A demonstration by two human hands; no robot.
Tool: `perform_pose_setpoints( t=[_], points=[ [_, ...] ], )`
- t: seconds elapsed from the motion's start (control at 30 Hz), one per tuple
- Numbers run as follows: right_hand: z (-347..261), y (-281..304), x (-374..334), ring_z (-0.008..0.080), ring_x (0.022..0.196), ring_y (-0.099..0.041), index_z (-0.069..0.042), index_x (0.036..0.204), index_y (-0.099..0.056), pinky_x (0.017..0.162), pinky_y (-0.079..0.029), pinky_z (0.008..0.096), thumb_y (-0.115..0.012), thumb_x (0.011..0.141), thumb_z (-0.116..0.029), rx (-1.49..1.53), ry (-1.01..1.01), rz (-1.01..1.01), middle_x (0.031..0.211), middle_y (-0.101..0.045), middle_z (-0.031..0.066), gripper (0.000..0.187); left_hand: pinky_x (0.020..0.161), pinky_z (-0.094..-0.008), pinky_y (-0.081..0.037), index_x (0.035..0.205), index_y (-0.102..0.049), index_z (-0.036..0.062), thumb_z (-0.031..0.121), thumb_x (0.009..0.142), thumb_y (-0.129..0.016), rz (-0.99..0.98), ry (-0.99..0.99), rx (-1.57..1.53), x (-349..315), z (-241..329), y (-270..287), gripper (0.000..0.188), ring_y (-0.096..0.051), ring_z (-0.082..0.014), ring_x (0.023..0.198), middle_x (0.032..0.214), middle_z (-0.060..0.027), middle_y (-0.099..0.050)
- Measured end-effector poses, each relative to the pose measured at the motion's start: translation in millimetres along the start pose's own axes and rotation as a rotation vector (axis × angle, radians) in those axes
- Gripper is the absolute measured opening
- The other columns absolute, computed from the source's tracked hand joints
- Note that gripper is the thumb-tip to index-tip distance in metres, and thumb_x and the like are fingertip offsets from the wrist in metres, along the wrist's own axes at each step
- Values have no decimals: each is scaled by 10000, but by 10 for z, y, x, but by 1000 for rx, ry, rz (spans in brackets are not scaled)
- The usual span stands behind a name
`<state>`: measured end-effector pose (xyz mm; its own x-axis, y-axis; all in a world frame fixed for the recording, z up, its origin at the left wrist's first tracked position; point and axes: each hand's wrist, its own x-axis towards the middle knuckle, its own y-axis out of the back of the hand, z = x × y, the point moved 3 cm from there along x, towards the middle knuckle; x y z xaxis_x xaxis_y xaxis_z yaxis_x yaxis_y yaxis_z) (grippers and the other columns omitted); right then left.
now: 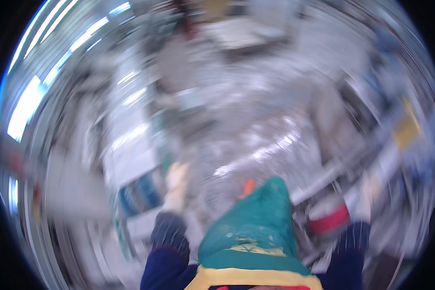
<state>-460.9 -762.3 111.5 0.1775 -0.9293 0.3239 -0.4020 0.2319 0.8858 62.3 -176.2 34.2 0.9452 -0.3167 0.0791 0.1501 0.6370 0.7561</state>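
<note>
Motion smears the whole head view. My left hand, at the end of a dark blue sleeve with a grey cuff, is beside the near right edge of a long pale surface. My right hand is farther out to the right, close to a round thing with a red band. Blur hides the fingers of both hands, and I cannot make out anything held or touched. A green apron with a yellow band hangs between my forearms.
Blue things lie at the near end of the pale surface. Ahead is a shiny grey floor. A pale block-shaped thing stands at the far side, and a yellow patch shows at the right. Bright windows line the left.
</note>
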Motion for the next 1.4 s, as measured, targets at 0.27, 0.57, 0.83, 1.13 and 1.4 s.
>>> perform_pose_setpoints(
  t=[0.27,0.57,0.83,1.13,1.4],
  points=[
    [-57,120,-761,384,1280,-509,-36,1436,-485,1036,-445,506,-624,943,-393,36,16,-67,1458,-483,218,624,799,-464,-486,866,-626,99,50,665,-693,382,-630,127,-86,158,-46,217,-567,-382,934,916,-143,-571],
    [-202,140,-840,299,1067,-572,-59,1465,-421,815,-579,432,-802,823,-95,728,-393,-207,1368,-488,172,747,1021,-476,-447,887,-653,80,83,747,-661,224,-515,121,-64,111,-136,140,-575,-339,1077,937,-72,-675],
    [-406,422,-633,248,886,-570,-83,1374,-537,715,-523,383,-836,746,-101,717,-313,-127,1202,-590,137,696,920,-470,-480,831,-651,100,77,743,-643,315,-542,75,-77,28,-217,91,-575,-354,1022,893,-100,-642],
    [-1815,147,-283,135,565,-529,-158,1368,-568,476,-431,287,-814,735,85,821,188,-294,1039,-664,70,721,1088,-462,-419,1237,-692,134,348,953,-579,8,-91,50,80,141,-305,373,-536,-394,1239,1266,-209,-635],
    [-4424,287,-1526,288,1256,-560,-15,1333,-602,1070,-464,378,-827,595,-89,985,942,-881,1346,-598,161,775,1007,-446,-538,1480,-425,62,268,1025,-596,-272,352,-1676,-418,1692,-147,528,-631,-286,1188,1372,-157,-588]
  ],
)
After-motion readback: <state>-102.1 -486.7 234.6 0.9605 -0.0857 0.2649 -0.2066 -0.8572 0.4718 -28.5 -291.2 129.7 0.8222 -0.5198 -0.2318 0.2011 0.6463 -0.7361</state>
